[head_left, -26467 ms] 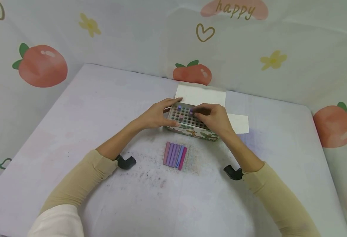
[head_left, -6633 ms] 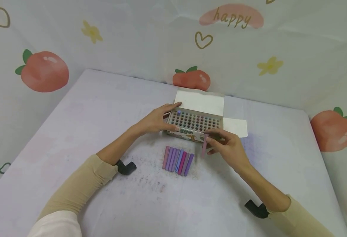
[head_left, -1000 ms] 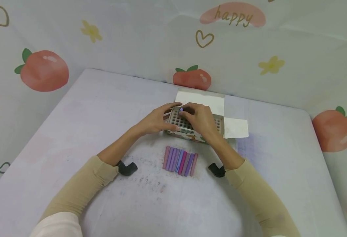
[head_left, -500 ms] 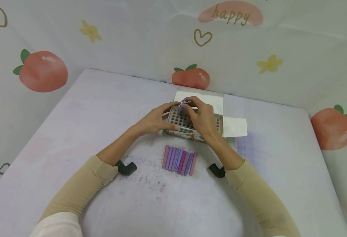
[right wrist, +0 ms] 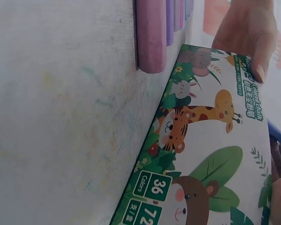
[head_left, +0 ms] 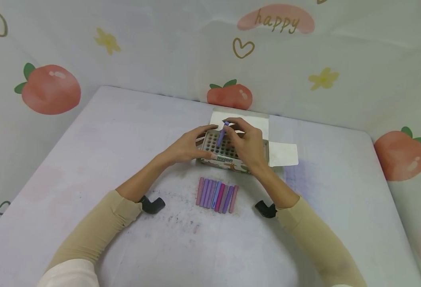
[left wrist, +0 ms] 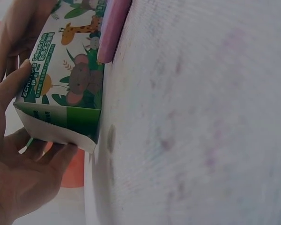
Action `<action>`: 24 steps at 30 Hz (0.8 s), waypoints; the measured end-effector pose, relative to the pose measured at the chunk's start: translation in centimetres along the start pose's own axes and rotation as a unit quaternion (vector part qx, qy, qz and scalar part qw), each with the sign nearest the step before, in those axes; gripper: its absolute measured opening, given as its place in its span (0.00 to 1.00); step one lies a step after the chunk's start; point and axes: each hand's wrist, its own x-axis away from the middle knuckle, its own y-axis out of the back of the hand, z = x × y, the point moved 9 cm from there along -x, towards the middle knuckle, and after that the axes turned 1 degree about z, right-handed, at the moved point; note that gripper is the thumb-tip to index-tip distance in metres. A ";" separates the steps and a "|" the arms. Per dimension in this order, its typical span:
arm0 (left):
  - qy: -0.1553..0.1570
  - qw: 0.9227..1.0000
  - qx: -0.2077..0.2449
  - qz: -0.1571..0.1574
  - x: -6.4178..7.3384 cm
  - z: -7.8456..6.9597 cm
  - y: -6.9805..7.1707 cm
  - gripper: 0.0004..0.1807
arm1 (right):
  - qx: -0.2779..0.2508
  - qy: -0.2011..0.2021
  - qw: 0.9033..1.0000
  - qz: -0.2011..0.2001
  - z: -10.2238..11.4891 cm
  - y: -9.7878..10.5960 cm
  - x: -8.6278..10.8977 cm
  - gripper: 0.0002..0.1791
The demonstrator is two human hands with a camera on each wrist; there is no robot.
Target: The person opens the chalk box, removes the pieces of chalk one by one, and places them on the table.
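A white cardboard chalk box [head_left: 228, 164] with animal pictures lies with its lid folded back, its top showing rows of holes. My left hand [head_left: 185, 148] grips the box's left end, thumb on the near edge; in the left wrist view its fingers lie by the end flap [left wrist: 51, 129]. Over the left part of the holes, my right hand [head_left: 250, 144] pinches a purple chalk stick [head_left: 222, 136], tilted, its lower end close above the holes. A row of pink, purple, blue and magenta chalk sticks [head_left: 215, 195] lies side by side on the table in front of the box.
The white lid [head_left: 244, 118] stands against the back by the printed backdrop [head_left: 160, 52]. A side flap [head_left: 283, 154] sticks out to the right. Coloured chalk dust marks the pale table [head_left: 181, 247].
Over the last second my right hand has drawn the purple chalk stick up out of the box. Since the oldest frame the row has grown rightward by two sticks. My left hand has stayed.
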 end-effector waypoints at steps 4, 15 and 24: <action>-0.011 1.000 -0.003 0.004 0.0 -0.3 -0.1 0.49 | -0.023 -0.024 0.999 0.000 -0.2 0.8 0.5 0.15; -0.019 0.999 -0.040 -0.003 0.0 -0.4 0.0 0.48 | -0.025 -0.054 0.997 0.052 -0.3 1.5 2.0 0.16; -0.021 0.998 -0.066 -0.003 0.0 -0.5 0.2 0.49 | -0.046 -0.091 0.992 0.074 0.2 2.1 3.5 0.17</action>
